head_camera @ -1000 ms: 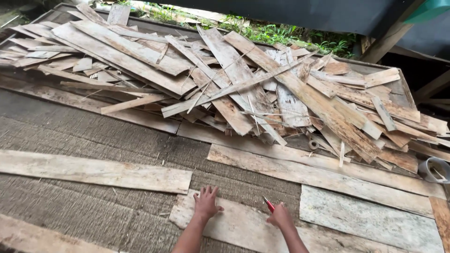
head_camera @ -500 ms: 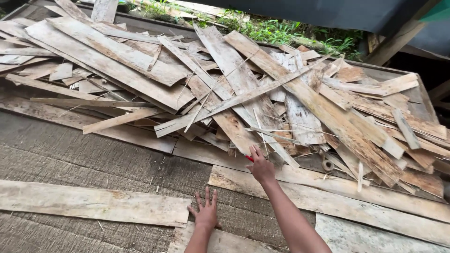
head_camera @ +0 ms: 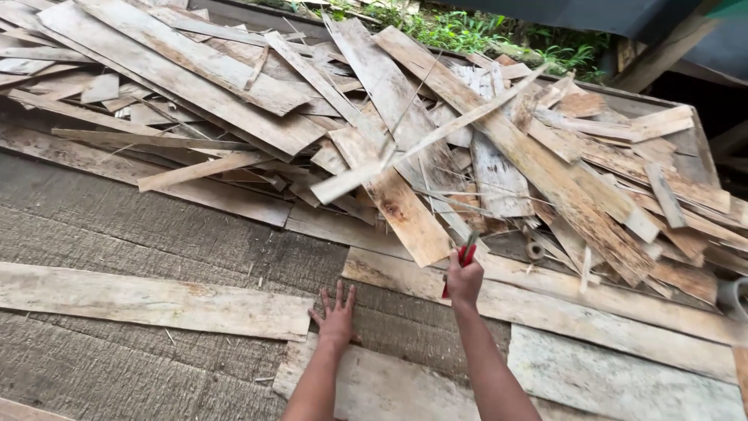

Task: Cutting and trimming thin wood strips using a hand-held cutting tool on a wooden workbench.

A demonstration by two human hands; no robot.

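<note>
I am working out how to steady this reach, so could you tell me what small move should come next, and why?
Probably ease the right hand, shut on a red-handled tool, a little further to the end of the brown, weathered plank just above it. The left hand lies spread flat on the grey matting, bracing the lean.

An outdoor scrap-wood yard: a heap of weathered, pale-brown broken planks (head_camera: 436, 148) covers a rough grey floor (head_camera: 140, 226), green weeds (head_camera: 467, 31) behind.
</note>
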